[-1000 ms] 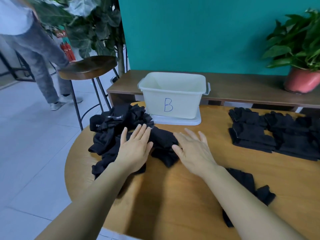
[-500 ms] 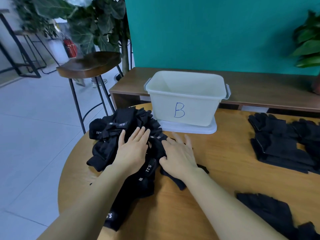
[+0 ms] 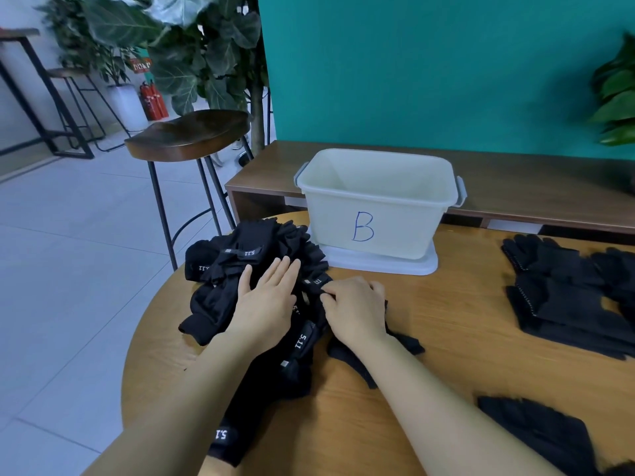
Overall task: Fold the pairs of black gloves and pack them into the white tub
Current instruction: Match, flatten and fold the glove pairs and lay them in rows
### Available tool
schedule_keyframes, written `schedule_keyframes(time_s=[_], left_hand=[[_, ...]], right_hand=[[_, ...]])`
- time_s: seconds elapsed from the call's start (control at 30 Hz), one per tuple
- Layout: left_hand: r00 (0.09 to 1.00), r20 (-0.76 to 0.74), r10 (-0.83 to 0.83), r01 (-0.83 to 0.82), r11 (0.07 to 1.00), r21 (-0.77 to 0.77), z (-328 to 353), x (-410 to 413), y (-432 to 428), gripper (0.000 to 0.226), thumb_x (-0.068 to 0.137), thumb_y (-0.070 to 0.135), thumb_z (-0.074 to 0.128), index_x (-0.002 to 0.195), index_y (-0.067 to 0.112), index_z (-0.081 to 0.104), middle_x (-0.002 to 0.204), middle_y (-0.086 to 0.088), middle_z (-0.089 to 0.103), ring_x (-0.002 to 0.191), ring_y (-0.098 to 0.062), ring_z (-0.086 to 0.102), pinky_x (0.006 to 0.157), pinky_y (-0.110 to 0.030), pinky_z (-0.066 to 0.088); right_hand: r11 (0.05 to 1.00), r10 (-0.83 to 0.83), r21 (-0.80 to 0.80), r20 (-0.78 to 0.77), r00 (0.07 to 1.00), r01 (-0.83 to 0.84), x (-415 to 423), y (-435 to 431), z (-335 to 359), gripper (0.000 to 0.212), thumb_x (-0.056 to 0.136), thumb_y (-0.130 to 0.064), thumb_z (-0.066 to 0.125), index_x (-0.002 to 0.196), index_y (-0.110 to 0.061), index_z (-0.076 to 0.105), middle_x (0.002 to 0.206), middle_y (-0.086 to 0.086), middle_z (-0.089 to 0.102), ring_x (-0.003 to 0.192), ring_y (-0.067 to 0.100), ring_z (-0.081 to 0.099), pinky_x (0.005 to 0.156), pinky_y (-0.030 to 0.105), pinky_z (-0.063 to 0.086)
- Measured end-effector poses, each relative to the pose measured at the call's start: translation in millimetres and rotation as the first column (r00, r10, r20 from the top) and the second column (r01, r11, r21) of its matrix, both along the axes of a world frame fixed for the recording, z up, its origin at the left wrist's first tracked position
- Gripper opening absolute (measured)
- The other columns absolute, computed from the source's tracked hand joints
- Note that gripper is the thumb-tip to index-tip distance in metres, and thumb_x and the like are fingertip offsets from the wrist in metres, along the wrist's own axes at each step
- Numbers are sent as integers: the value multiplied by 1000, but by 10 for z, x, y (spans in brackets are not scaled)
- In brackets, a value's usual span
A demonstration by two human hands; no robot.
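Here, left hand [image 3: 266, 304] flat and slack on the tangled glove pile [image 3: 240, 255], right hand [image 3: 354, 307] pinching one glove [image 3: 318, 281] in curled fingers, a hasty tug could drag neighbours off the counter [image 3: 446, 321].

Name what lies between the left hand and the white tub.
Head view: heaped black gloves fill the gap between left hand and white tub.

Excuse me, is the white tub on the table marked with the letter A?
No, the white tub bears a blue handwritten B on its front wall.
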State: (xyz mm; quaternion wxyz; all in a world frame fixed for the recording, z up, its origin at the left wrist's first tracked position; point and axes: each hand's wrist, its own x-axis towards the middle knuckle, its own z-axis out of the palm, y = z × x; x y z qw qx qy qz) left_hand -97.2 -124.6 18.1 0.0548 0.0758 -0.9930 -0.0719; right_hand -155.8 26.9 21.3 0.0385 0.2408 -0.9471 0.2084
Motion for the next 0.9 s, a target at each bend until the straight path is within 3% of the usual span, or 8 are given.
schedule_keyframes(time_s=[0.13, 0.23, 0.4, 0.53, 0.6, 0.67, 0.77, 0.9], left_hand=[[984, -180, 8, 51, 946, 322, 226, -4, 6, 57, 101, 17, 53, 152, 31, 32, 164, 7, 18, 138, -7, 40, 124, -42, 7], [950, -309, 44, 133, 839, 527, 511, 10, 38, 27, 93, 15, 66, 119, 21, 62, 150, 9, 43, 135, -12, 45, 115, -43, 34], [949, -311, -51, 254, 705, 662, 1016, 130, 233, 10, 92, 20, 68, 89, 25, 59, 106, 3, 69, 101, -15, 64, 95, -39, 51], [934, -335, -126, 324, 694, 643, 1373, 217, 527, 8, 91, 17, 70, 91, 15, 63, 97, 0, 74, 92, -10, 69, 88, -31, 54], [935, -327, -136, 326, 690, 646, 1511, 256, 652, 10, 88, 18, 74, 91, 15, 65, 96, 0, 75, 86, -11, 70, 85, -32, 56], [946, -302, -117, 303, 649, 698, 1642, 319, 778, 15, 86, 17, 77, 97, 14, 67, 98, -1, 76, 85, -15, 72, 83, -32, 58], [972, -202, -124, 237, 470, 851, 1742, 431, 936, 32, 86, 12, 76, 116, 14, 64, 99, -4, 77, 85, -13, 73, 82, -24, 57], [969, -64, -237, 133, 287, 949, 1601, 560, 1179, 28, 95, 15, 63, 123, 13, 66, 115, -3, 74, 109, -20, 69, 94, -32, 54]], right_hand=[[879, 182, -476, 300, 936, -19, -52, 128, 270, 23, 89, -19, 57, 80, -31, 74, 67, -16, 65, 73, 5, 57, 79, 26, 42], [748, 284, -661, 409, 867, 66, -50, 317, 629, 23, 92, -6, 58, 83, -19, 74, 71, -10, 70, 67, 5, 62, 71, 22, 52], [731, 315, -676, 454, 834, 92, 10, 681, 1039, 16, 96, -11, 57, 89, -11, 72, 86, 10, 72, 76, 21, 64, 69, 34, 53], [675, 311, -736, 347, 885, 52, 254, 881, 1290, 21, 88, -26, 71, 109, -21, 70, 102, -5, 73, 91, 8, 67, 66, 14, 50], [811, 183, -584, 177, 967, -47, 345, 966, 1352, 24, 81, -37, 75, 103, -29, 69, 97, -14, 71, 93, 5, 65, 77, 23, 54], [895, 82, -445, 106, 991, -26, 385, 1099, 1417, 18, 81, -38, 68, 93, -25, 70, 88, -8, 72, 89, 15, 66, 81, 43, 55], [863, 143, -504, 281, 949, 20, 439, 1394, 1560, 14, 90, -22, 67, 91, -10, 74, 94, 11, 74, 88, 22, 69, 88, 48, 54], [860, 209, -508, 417, 885, 36, 573, 1764, 1630, 13, 91, -19, 69, 95, -10, 77, 93, -1, 76, 84, 10, 68, 82, 30, 49]])
